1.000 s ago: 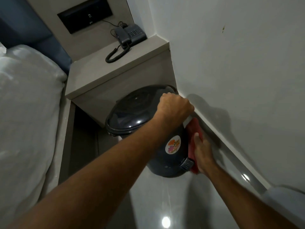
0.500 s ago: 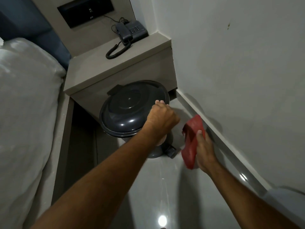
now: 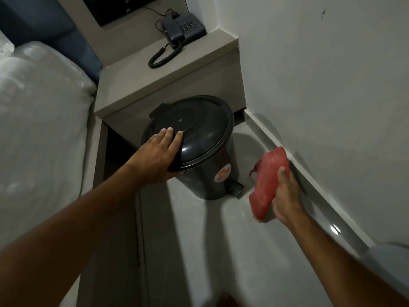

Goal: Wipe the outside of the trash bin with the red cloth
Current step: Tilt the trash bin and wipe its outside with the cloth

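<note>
While the left hand (image 3: 162,155) lies flat, fingers spread, steadying the round dark plastic trash bin (image 3: 200,147), the right hand (image 3: 285,196) pinches the folded red cloth (image 3: 269,180) just off to the right, so next it probably needs pressing onto the bin's side.

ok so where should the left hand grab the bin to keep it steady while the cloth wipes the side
Grip the lid's near-left rim, coming from above and the left, about where the left hand lies now. The domed lid overhangs the trash bin, giving a lip for the fingers, and this leaves the sticker side free for the red cloth.
</note>
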A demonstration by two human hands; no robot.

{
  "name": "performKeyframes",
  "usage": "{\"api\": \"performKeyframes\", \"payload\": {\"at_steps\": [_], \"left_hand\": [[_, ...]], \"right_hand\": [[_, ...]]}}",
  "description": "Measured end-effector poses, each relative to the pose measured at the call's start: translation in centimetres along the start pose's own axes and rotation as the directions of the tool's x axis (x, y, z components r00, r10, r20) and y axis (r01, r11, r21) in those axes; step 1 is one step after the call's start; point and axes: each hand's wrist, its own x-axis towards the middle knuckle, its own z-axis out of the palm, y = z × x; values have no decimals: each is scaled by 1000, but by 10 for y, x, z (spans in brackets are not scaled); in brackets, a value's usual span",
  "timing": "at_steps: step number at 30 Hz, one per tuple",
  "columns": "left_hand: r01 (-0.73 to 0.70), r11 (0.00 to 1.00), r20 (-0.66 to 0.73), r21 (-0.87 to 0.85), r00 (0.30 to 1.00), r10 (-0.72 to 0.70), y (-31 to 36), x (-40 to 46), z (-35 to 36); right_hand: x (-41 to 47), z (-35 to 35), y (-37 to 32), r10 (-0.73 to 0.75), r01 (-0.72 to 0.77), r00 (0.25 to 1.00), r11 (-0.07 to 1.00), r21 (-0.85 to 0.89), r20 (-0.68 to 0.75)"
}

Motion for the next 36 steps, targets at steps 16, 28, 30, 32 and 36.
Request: {"api": "performKeyframes", "payload": {"at_steps": [16,28,30,32,36], "left_hand": [[237,971,18,-43,972,-236,77,58,-60],[389,875,-86,-289,899,-428,15,45,-66],[396,867,-78,-302,896,-436,7,48,-65],[383,860,-52,-338,904,-423,-5,50,-62],[341,870,-10,-356,929,-369,-23,46,-55]], "right_hand": [[-6,3,-5,-15,15,999,1000,9,-31],[-52,133,-63,-426,528,796,836,-149,430],[-63,164,-65,-409,526,745,846,-88,527],[-64,178,-50,-474,649,688,741,-174,549],[-27,145,4,-587,749,655,420,-513,476]]}}
